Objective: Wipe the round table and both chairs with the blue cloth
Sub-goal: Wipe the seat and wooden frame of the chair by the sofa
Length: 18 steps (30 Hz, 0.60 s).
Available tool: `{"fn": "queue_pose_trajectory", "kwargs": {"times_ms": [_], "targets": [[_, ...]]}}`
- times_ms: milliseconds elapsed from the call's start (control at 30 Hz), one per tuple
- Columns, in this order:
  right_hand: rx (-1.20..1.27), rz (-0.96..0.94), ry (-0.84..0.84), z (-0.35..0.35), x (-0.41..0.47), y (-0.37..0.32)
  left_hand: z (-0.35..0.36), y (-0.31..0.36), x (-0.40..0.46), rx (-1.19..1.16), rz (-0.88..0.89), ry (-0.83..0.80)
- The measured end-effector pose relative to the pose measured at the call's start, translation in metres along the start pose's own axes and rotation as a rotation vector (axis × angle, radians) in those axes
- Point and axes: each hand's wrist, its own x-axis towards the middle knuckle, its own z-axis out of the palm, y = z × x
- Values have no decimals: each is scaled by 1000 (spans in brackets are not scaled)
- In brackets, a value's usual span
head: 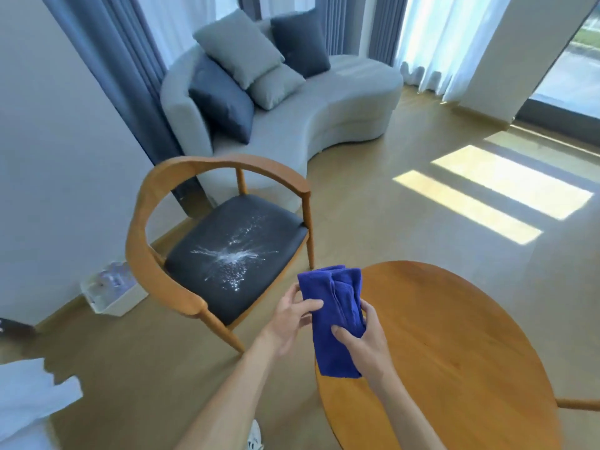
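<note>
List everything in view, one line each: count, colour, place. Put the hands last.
cloth: 1, blue, folded, held up between chair and table
table: 1, round, wood, lower right
chair: 1, wood frame with dark seat, left of table
splash: 1, white, wet-looking, on chair seat
second chair: only a wooden part shows, right edge
sofa: 1, light grey, curved, behind chair
cushions: 4 on sofa, 2 light grey, 2 dark grey
curtains: grey and sheer white, along windows
bin: 1, white, by wall, left of chair
left hand: grips cloth's left edge
right hand: grips cloth's right side
</note>
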Motion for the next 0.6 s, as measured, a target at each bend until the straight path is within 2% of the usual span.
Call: {"fn": "queue_pose_trajectory", "kwargs": {"times_ms": [133,300,400,467,600], "targets": [[65,-3,-85,66,-5,-43,-58,42,-26,23,46,-15],[-204,-201,-10,160,0,-80,-140,86,-29,127,160,128],[-236,-247,-79,224,11,-96,-187,116,-20,241,202,165],[-193,-218,-89,262,22,-105,-211,137,-15,277,207,139],[-46,-193,-9,309,48,-119,-241,167,-3,227,146,-49]]}}
